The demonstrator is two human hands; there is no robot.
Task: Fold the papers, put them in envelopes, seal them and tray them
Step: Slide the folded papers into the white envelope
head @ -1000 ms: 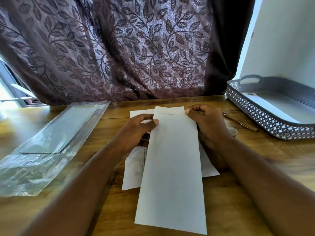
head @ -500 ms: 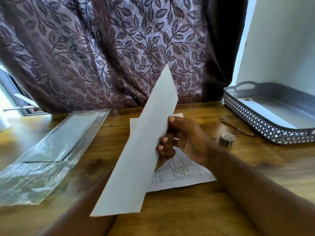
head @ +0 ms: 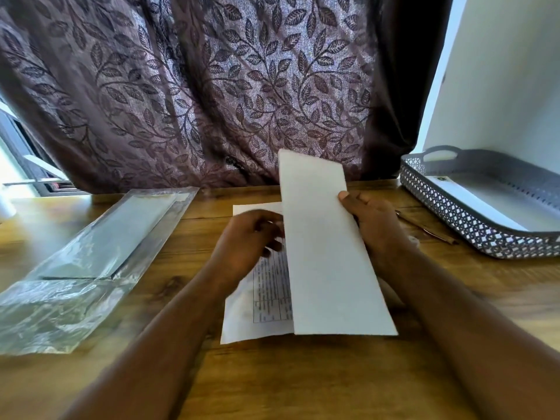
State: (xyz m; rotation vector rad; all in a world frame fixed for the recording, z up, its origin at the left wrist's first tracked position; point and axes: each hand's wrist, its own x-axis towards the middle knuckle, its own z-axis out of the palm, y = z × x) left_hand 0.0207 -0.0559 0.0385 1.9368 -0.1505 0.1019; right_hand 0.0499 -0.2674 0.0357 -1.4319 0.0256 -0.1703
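Left of the envelope, a clear plastic packet (head: 81,262) lies flat on the wooden table (head: 303,383). The left hand (head: 248,241), blurred, has its fingers curled at the envelope's left edge; whether its grip is closed on the envelope cannot be told. The long white envelope (head: 327,253) is held tilted above a printed paper (head: 266,295) lying on the table. The right hand (head: 375,225) pinches the envelope's right edge, thumb on top. Right of the envelope stands a grey lattice tray (head: 448,219) with a white envelope (head: 472,201) inside.
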